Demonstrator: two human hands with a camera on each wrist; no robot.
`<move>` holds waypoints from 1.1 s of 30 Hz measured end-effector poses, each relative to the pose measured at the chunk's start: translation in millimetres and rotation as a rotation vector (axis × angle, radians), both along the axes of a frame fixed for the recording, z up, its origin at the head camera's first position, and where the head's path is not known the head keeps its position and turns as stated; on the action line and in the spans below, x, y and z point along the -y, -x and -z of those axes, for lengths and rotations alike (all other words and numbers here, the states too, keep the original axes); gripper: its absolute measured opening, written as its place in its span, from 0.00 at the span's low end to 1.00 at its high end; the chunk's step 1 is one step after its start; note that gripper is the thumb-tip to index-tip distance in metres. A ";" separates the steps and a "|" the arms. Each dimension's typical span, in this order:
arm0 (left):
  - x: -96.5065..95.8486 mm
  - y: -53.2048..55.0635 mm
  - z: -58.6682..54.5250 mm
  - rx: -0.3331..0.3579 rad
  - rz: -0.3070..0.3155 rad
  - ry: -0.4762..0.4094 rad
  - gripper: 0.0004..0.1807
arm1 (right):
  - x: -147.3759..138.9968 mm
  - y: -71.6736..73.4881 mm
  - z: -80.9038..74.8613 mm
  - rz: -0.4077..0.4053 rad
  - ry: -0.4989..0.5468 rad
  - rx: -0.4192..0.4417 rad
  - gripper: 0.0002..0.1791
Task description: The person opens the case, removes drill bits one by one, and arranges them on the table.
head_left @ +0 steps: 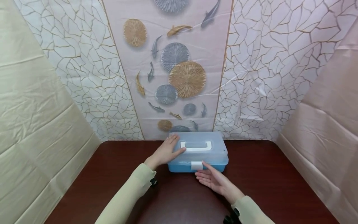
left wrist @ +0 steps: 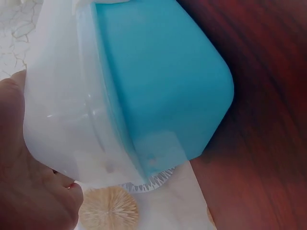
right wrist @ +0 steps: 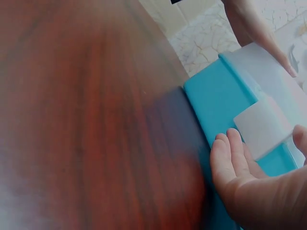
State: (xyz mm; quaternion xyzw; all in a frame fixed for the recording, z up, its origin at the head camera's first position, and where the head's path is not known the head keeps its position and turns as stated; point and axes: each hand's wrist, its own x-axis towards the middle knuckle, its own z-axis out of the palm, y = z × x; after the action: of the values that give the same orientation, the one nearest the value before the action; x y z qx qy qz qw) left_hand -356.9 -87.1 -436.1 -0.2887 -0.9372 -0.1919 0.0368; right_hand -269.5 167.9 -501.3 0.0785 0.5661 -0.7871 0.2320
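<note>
A storage box with a blue base and a clear, whitish lid stands at the back of the table, its lid down. On the lid lies a white carrying handle. A white latch sits at the middle of the front side. My left hand rests on the lid's left part, fingers extended and thumb reaching toward the handle. Beside the latch is my right hand, its thumb near the latch's upper right corner and its straight fingers in front of the blue base. Whether the thumb touches the latch I cannot tell.
The dark red-brown table stretches in front of the box and to both sides. Behind it hangs a patterned cloth, close to the box. Beige cloth walls flank the table.
</note>
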 end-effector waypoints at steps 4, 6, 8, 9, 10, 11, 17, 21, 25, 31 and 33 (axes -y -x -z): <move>2.8 -12.4 0.0 -0.022 -0.002 0.023 0.45 | -0.2 -12.7 -3.2 -0.041 0.028 0.021 0.50; 3.6 -19.0 0.6 -0.040 0.003 0.035 0.45 | -1.0 -18.9 -4.3 -0.064 0.053 0.031 0.51; 4.3 -26.4 0.9 -0.050 0.014 0.038 0.45 | -2.1 -25.6 -5.0 -0.077 0.077 0.045 0.51; 4.7 -30.4 0.9 -0.050 0.019 0.037 0.45 | -2.5 -29.0 -5.1 -0.083 0.084 0.050 0.51; 5.2 -34.4 1.2 -0.054 0.024 0.036 0.45 | -2.7 -32.7 -5.1 -0.087 0.088 0.052 0.52; 5.8 -38.5 1.4 -0.057 0.029 0.032 0.45 | -2.6 -36.2 -4.7 -0.089 0.095 0.057 0.52; 13.1 -62.1 5.1 -0.090 0.029 0.012 0.45 | 0.7 -59.3 -3.0 -0.120 0.173 0.089 0.51; 17.2 -74.2 6.9 -0.090 0.025 0.001 0.45 | 4.8 -70.2 -1.8 -0.160 0.241 0.115 0.52; 17.5 -79.6 6.2 -0.096 0.029 -0.014 0.45 | 8.6 -74.1 0.0 -0.164 0.280 0.122 0.53; 17.1 -80.8 4.7 -0.092 0.029 -0.012 0.44 | 13.1 -75.8 4.5 -0.136 0.260 0.095 0.54; 17.2 -81.0 5.0 -0.090 0.029 -0.011 0.45 | 14.7 -76.1 5.8 -0.128 0.247 0.088 0.55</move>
State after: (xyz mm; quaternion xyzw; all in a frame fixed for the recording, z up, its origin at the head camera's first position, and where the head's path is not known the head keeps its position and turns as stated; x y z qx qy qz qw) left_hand -276.0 -104.4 -441.0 -0.3104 -0.9293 -0.1844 0.0774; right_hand -193.4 153.2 -507.1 0.0475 0.4582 -0.8302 0.3141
